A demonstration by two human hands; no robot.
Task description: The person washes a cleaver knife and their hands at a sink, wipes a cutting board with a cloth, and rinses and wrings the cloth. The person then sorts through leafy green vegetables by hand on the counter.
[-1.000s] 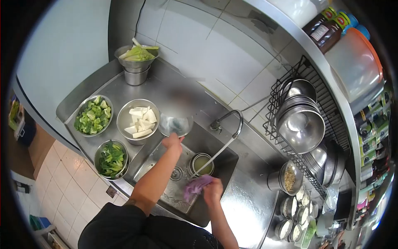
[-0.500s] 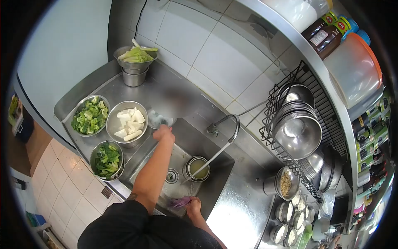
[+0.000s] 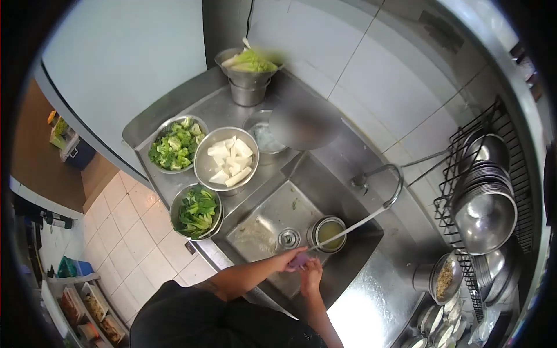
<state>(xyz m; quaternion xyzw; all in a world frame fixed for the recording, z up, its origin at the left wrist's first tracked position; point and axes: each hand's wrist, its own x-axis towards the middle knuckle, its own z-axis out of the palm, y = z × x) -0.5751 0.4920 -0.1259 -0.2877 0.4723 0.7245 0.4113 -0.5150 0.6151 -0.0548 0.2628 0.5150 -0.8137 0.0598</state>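
Purple cloth [image 3: 299, 260]: hung over the sink [image 3: 307, 200], gripped by the left hand [image 3: 288, 260];
Right hand [image 3: 311, 275]: sat right beside it, grip I couldn't tell;
Pot [image 3: 314, 231]: stood near; slack hold risked dropping cloth in

- The person wears a black top [image 3: 185, 319], dark and plain over most of its area.
- Its left sleeve [image 3: 200, 297] is short and loose, with a simple hem.
- Just beyond that sleeve, the left forearm [image 3: 246, 279] carries a small dark marking, too blurred to read.
- The left hand [image 3: 290, 260] and right hand [image 3: 311, 276] are bare.
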